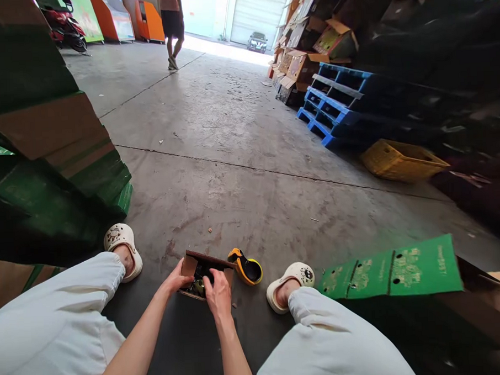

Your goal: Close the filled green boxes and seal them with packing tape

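Observation:
A small brown cardboard box [190, 266] stands with its top open on the floor between my feet. Dark and greenish items [199, 286] lie in it; their kind is too small and shaded to make out. My left hand [176, 277] grips the box's left wall, its thumb over the inner side. My right hand [218, 291] reaches over the near right part of the box, fingers bent down among the contents; whatever they hold is hidden. Right beside the box lies a yellow and black tape dispenser [247, 268].
Green cartons [65, 135] are stacked at my left, and a green printed carton [390, 270] stands at my right. Blue pallets [333, 103], a yellow crate [398, 161] and piled boxes [298, 66] line the right side. A person [172, 22] is on the floor farther off.

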`<act>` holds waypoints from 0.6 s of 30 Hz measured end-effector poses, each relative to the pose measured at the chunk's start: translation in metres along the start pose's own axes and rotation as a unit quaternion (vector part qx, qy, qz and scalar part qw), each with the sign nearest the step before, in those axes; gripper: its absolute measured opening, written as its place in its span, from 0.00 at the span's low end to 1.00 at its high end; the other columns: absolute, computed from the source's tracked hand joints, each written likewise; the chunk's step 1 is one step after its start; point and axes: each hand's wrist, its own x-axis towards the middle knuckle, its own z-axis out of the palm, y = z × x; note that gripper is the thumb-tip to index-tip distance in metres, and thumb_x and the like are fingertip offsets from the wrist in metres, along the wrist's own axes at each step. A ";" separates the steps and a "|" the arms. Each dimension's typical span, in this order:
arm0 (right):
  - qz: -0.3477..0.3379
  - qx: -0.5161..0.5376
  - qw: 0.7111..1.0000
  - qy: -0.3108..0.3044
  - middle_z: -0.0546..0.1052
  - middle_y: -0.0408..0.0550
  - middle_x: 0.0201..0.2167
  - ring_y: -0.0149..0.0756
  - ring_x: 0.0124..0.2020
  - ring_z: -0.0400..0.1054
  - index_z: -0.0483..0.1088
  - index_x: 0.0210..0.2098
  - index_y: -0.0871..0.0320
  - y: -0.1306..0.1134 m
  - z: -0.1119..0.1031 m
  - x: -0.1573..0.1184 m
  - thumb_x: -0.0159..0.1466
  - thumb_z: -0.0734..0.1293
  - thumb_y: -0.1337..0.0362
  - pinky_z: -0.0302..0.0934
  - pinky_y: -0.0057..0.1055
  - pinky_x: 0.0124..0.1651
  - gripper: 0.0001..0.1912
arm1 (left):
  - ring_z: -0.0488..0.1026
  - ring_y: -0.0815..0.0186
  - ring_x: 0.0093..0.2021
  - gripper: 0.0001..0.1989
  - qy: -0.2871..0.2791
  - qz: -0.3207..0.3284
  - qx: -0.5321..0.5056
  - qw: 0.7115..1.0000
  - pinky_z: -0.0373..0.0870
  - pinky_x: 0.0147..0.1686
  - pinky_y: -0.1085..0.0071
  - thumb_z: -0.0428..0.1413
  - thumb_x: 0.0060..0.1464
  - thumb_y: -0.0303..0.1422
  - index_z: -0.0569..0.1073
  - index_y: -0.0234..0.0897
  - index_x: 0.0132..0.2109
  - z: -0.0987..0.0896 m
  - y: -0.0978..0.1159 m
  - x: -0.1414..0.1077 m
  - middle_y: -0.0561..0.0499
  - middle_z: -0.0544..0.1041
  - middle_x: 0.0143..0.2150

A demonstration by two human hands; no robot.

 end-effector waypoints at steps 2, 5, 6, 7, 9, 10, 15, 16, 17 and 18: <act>0.000 0.016 0.993 0.121 0.80 0.57 0.49 0.47 0.53 0.74 0.77 0.50 0.57 0.008 -0.012 0.007 0.73 0.58 0.57 0.63 0.40 0.60 0.18 | 0.78 0.49 0.51 0.57 0.013 -0.006 0.015 1.000 0.75 0.49 0.62 0.73 0.28 0.39 0.63 0.32 0.68 0.000 -0.003 0.004 0.41 0.81 0.50; 0.066 0.040 0.971 0.226 0.79 0.63 0.54 0.52 0.58 0.70 0.75 0.51 0.59 0.031 -0.020 0.020 0.72 0.57 0.53 0.60 0.45 0.64 0.22 | 0.78 0.49 0.48 0.52 0.015 -0.016 0.020 1.000 0.76 0.47 0.61 0.73 0.28 0.38 0.68 0.34 0.63 0.000 -0.007 0.009 0.44 0.81 0.46; 0.100 0.059 0.966 0.229 0.78 0.64 0.56 0.52 0.59 0.70 0.74 0.53 0.60 0.040 -0.019 0.024 0.71 0.57 0.53 0.61 0.45 0.64 0.23 | 0.78 0.50 0.48 0.50 0.014 -0.019 0.021 1.000 0.76 0.47 0.61 0.73 0.28 0.37 0.69 0.35 0.63 0.000 -0.008 0.010 0.45 0.81 0.45; 0.130 0.081 0.963 0.221 0.79 0.64 0.56 0.51 0.59 0.71 0.74 0.55 0.60 0.050 -0.015 0.028 0.70 0.56 0.53 0.63 0.44 0.63 0.25 | 0.79 0.50 0.47 0.49 0.014 -0.022 0.022 0.999 0.76 0.46 0.61 0.73 0.29 0.37 0.70 0.35 0.62 -0.001 -0.008 0.010 0.46 0.81 0.44; 0.162 0.114 0.962 0.189 0.81 0.60 0.53 0.47 0.56 0.75 0.75 0.55 0.58 0.067 -0.004 0.035 0.69 0.55 0.53 0.68 0.39 0.57 0.26 | 0.79 0.50 0.47 0.48 0.015 -0.026 0.025 0.999 0.76 0.47 0.60 0.74 0.29 0.37 0.71 0.36 0.61 -0.002 -0.007 0.010 0.47 0.82 0.44; 0.165 0.122 0.963 0.175 0.83 0.57 0.50 0.46 0.54 0.76 0.76 0.55 0.57 0.074 0.002 0.038 0.67 0.55 0.53 0.70 0.37 0.54 0.27 | 0.79 0.49 0.48 0.47 0.016 -0.027 0.027 0.999 0.76 0.48 0.60 0.74 0.30 0.37 0.72 0.37 0.61 -0.003 -0.005 0.009 0.47 0.83 0.44; 0.167 0.169 0.959 0.155 0.85 0.53 0.42 0.43 0.51 0.79 0.79 0.55 0.60 0.093 0.020 0.055 0.60 0.57 0.56 0.73 0.36 0.50 0.31 | 0.80 0.46 0.51 0.34 0.027 -0.032 0.035 0.999 0.74 0.54 0.57 0.72 0.38 0.41 0.79 0.38 0.54 -0.007 0.004 0.010 0.46 0.85 0.45; 0.166 0.178 0.958 0.154 0.85 0.53 0.42 0.43 0.50 0.79 0.79 0.55 0.61 0.095 0.021 0.058 0.58 0.56 0.57 0.73 0.35 0.49 0.32 | 0.80 0.46 0.51 0.32 0.032 -0.034 0.036 0.998 0.74 0.55 0.56 0.71 0.39 0.42 0.80 0.38 0.53 -0.007 0.006 0.011 0.46 0.86 0.44; 0.163 0.186 0.957 0.152 0.85 0.54 0.43 0.42 0.49 0.80 0.78 0.55 0.62 0.096 0.022 0.061 0.57 0.56 0.58 0.73 0.35 0.49 0.33 | 0.81 0.45 0.51 0.31 0.038 -0.037 0.038 0.998 0.74 0.55 0.56 0.71 0.39 0.42 0.80 0.37 0.53 -0.008 0.006 0.012 0.45 0.86 0.44; 0.158 0.191 0.957 0.149 0.85 0.55 0.43 0.42 0.48 0.80 0.78 0.55 0.63 0.098 0.023 0.062 0.56 0.56 0.57 0.73 0.34 0.48 0.34 | 0.80 0.45 0.52 0.33 0.045 -0.039 0.038 0.998 0.74 0.55 0.56 0.72 0.40 0.42 0.80 0.37 0.55 -0.008 0.007 0.014 0.44 0.86 0.45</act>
